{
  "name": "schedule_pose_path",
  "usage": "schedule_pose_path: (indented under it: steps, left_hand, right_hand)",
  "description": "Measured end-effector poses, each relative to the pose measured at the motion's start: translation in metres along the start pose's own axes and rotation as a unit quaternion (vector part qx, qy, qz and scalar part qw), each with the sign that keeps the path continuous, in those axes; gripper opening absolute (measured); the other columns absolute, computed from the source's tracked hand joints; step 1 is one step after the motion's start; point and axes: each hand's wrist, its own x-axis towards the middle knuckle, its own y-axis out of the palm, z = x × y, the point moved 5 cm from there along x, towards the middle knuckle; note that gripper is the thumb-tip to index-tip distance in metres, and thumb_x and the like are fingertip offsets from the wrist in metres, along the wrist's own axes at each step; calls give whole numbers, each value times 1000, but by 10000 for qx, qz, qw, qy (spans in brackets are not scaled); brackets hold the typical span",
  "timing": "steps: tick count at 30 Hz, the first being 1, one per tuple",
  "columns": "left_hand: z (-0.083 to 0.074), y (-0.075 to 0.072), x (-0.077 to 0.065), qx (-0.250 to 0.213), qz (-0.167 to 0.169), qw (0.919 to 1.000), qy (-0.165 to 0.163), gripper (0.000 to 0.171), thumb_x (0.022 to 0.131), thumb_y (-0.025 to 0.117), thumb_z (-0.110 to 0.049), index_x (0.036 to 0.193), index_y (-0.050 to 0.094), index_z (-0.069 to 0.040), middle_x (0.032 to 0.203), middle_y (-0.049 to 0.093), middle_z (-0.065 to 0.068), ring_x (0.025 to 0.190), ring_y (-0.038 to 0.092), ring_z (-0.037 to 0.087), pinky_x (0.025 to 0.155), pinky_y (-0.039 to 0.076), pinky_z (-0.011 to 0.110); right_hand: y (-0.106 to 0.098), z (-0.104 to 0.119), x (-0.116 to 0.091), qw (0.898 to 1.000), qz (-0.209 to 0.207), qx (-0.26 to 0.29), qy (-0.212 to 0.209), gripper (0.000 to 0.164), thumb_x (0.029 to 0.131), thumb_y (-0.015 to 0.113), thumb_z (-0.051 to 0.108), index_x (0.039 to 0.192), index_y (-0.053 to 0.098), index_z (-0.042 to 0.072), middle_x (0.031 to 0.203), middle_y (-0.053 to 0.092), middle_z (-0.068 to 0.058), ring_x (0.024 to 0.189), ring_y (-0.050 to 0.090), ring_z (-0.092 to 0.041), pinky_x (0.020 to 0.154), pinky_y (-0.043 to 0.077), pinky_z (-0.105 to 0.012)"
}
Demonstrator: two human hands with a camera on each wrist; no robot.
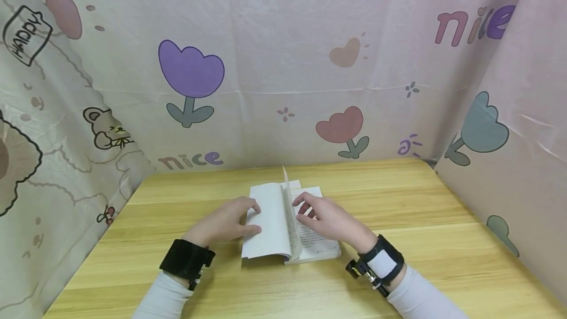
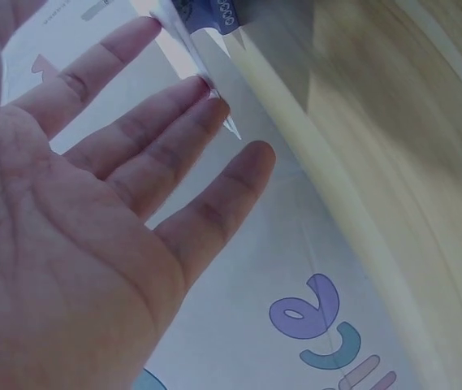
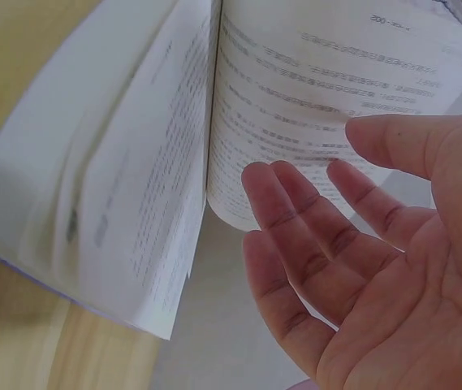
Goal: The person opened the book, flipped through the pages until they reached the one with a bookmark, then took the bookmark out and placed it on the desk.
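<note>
An open book (image 1: 267, 220) lies on the table, with a blank white page on its left and printed text on its right page (image 1: 316, 242). One leaf (image 1: 290, 215) stands nearly upright between the two sides. My left hand (image 1: 228, 221) rests at the book's left edge, thumb and index finger over the blank page. In the left wrist view, the fingers of that hand (image 2: 125, 179) extend toward the edge of the pages. Above the printed page my right hand (image 1: 325, 218) is loosely bent, near the standing leaf. The right wrist view has nothing between its fingers (image 3: 316, 244).
The wooden table (image 1: 199, 206) extends around the book. A patterned curtain (image 1: 266, 63) hangs behind it and along both sides. Each wrist wears a black strap (image 1: 183, 260), and a small device (image 1: 366, 274) sits on the right one.
</note>
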Motion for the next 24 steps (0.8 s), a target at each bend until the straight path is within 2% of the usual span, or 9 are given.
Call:
schedule_pose_path:
  steps: [7,12,24]
  left_hand:
    - [-1,-3,0,117,-112,9997,183,37,84,74,-35,109,61,-11,118,59,8,108,53,23,93,44,40]
    - [0,-5,1,248,-206,9992,253,37,83,74,-35,108,62,-11,117,60,7,108,54,22,94,44,39]
    - [1,-9,1,275,-307,9991,46,37,82,74,-37,109,64,-13,127,57,11,120,49,26,100,40,43]
  right_hand:
    - [7,-1,0,9999,125,44,18,21,95,60,21,114,57,13,95,63,6,83,59,-7,68,51,-22]
    - [10,0,0,9995,242,157,108,22,96,60,24,116,57,15,103,62,4,89,59,-8,72,51,-23]
    - [16,0,-1,9971,514,547,158,31,93,64,26,122,56,18,117,58,5,93,59,-8,77,52,-24]
